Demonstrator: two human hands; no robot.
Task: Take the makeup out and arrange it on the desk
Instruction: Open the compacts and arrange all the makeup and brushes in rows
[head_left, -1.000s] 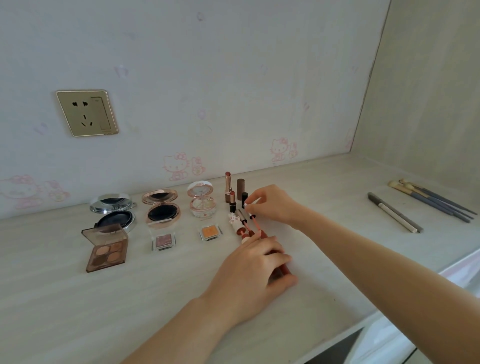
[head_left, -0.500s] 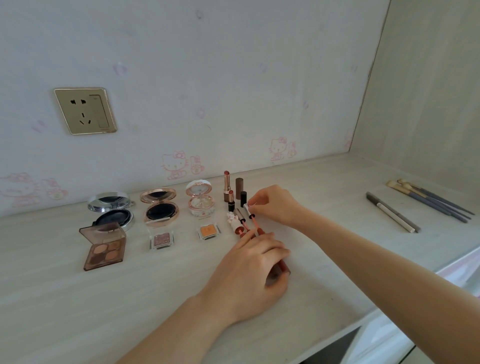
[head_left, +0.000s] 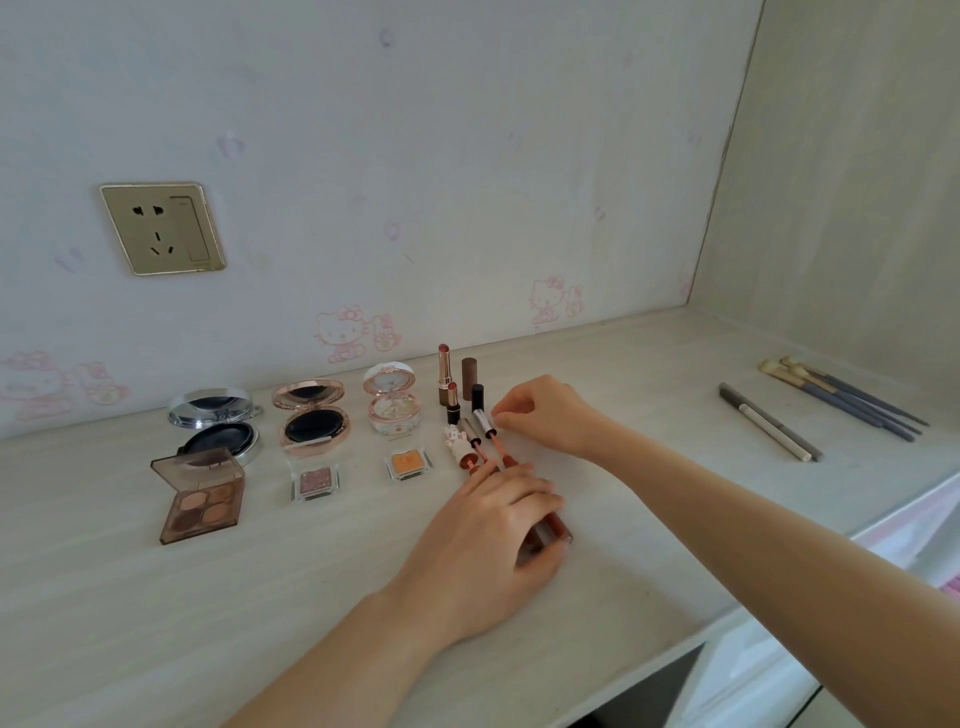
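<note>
Makeup stands in rows on the pale desk (head_left: 156, 623). A brown eyeshadow palette (head_left: 201, 499), a silver compact (head_left: 215, 423), a rose-gold compact (head_left: 310, 415) and a floral compact (head_left: 390, 402) lie open at the left. Two small single shadows (head_left: 314, 482) (head_left: 408, 464) sit in front. Upright lipsticks (head_left: 445, 371) stand behind. My left hand (head_left: 488, 551) lies over the lower ends of lip gloss tubes (head_left: 550, 527). My right hand (head_left: 550, 413) pinches the silver cap (head_left: 485, 422) of one gloss wand.
Two grey pencils (head_left: 769, 428) and several grey-handled brushes (head_left: 841, 397) lie at the right of the desk. A gold wall socket (head_left: 162, 227) is on the back wall. A side wall closes the desk's right end; the desk's front edge runs lower right.
My left hand has slid slightly down the gloss tubes. My right hand stays at the wand cap, barely moved.
</note>
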